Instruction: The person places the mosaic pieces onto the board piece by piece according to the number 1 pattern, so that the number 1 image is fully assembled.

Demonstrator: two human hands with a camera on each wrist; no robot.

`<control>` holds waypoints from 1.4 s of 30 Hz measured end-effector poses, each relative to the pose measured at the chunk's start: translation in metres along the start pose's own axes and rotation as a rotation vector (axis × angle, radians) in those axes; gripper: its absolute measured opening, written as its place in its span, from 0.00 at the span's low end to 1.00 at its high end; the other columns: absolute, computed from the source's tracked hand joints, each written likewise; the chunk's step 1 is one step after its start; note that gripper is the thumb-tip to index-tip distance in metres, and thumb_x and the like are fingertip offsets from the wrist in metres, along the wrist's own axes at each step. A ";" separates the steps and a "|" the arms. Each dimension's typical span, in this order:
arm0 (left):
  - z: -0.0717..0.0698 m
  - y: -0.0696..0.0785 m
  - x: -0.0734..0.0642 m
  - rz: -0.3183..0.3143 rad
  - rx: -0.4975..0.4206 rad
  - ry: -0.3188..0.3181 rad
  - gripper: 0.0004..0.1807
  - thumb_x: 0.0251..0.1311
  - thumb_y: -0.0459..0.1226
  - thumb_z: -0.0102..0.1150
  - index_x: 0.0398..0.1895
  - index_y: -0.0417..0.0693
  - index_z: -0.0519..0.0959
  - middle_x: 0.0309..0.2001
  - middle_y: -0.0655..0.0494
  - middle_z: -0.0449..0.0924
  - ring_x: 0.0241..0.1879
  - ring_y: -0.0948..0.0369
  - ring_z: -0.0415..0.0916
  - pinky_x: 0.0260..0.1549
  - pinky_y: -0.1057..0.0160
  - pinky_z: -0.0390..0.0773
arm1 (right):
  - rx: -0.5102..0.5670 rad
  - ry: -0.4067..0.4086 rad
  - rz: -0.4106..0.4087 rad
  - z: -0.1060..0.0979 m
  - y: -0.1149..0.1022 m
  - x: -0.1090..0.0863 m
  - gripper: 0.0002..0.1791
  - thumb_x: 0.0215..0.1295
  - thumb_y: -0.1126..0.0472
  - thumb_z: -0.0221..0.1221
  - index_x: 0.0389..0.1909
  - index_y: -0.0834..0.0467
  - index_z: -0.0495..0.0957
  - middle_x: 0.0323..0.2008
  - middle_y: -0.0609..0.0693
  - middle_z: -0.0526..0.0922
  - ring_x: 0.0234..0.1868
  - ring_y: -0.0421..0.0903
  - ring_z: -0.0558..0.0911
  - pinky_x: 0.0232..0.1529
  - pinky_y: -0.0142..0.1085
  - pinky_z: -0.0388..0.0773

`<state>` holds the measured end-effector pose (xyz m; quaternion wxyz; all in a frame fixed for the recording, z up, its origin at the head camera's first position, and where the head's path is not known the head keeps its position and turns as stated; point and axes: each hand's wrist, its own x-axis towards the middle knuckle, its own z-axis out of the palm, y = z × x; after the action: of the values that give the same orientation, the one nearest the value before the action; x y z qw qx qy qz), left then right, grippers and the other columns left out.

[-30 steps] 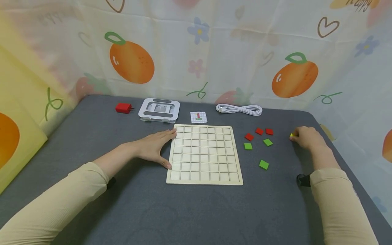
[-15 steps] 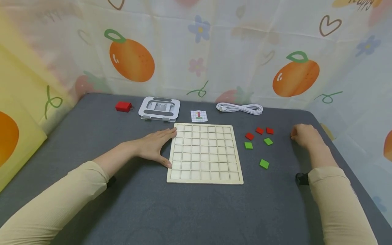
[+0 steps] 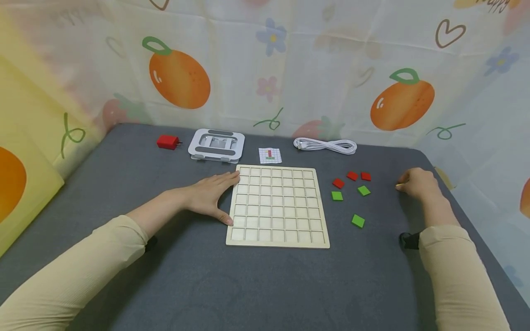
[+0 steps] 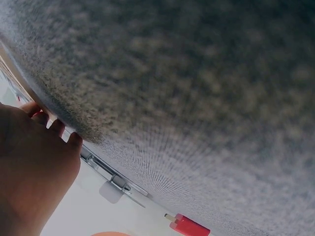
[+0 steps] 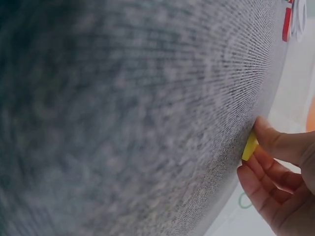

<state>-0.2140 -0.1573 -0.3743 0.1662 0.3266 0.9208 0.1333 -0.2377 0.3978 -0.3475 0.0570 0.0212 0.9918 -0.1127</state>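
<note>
My left hand (image 3: 207, 195) rests at the left edge of a pale wooden grid board (image 3: 277, 207), fingers spread, with the fingertips and thumb at its rim. In the left wrist view, the fingers of that hand (image 4: 42, 157) lie against the board's edge. At the right side of the table, my right hand (image 3: 419, 184) pinches a small yellow tile (image 5: 250, 145) between thumb and fingers, close over the grey surface. Left of that hand lie red tiles (image 3: 338, 183) and green tiles (image 3: 358, 221), scattered flat beside the board.
Along the back of the table are a red charger plug (image 3: 168, 142), a white and grey folding stand (image 3: 216, 145), a small printed grid card (image 3: 270, 156) and a coiled white cable (image 3: 325, 145). A patterned curtain (image 3: 323, 69) hangs behind the table.
The yellow tile, hidden behind the fingers half a second ago, shows again as a thin edge at my right fingertips. My left hand and the board stay in place; the head view shifts slightly.
</note>
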 end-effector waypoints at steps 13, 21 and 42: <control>0.000 0.001 -0.001 0.000 -0.005 0.006 0.67 0.44 0.66 0.69 0.79 0.40 0.47 0.81 0.46 0.41 0.80 0.43 0.41 0.77 0.39 0.48 | 0.021 0.081 -0.018 0.001 -0.002 -0.003 0.15 0.56 0.59 0.67 0.33 0.70 0.83 0.34 0.68 0.83 0.37 0.64 0.78 0.33 0.52 0.73; 0.001 -0.001 -0.003 0.002 -0.017 0.010 0.67 0.44 0.65 0.70 0.78 0.39 0.48 0.81 0.45 0.41 0.80 0.42 0.41 0.76 0.38 0.49 | 0.071 0.217 -0.046 0.007 -0.022 0.003 0.12 0.62 0.64 0.61 0.43 0.67 0.80 0.40 0.70 0.83 0.43 0.69 0.78 0.40 0.60 0.72; 0.002 -0.002 0.000 0.004 -0.010 0.011 0.68 0.43 0.67 0.69 0.79 0.40 0.48 0.81 0.45 0.42 0.80 0.43 0.41 0.76 0.38 0.48 | 0.512 0.290 -0.173 0.012 -0.149 0.009 0.10 0.65 0.59 0.64 0.45 0.60 0.82 0.39 0.58 0.87 0.26 0.26 0.80 0.31 0.26 0.80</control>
<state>-0.2144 -0.1580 -0.3771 0.1628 0.3269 0.9203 0.1402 -0.2532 0.2503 -0.3276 -0.1022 -0.0339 0.9269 -0.3595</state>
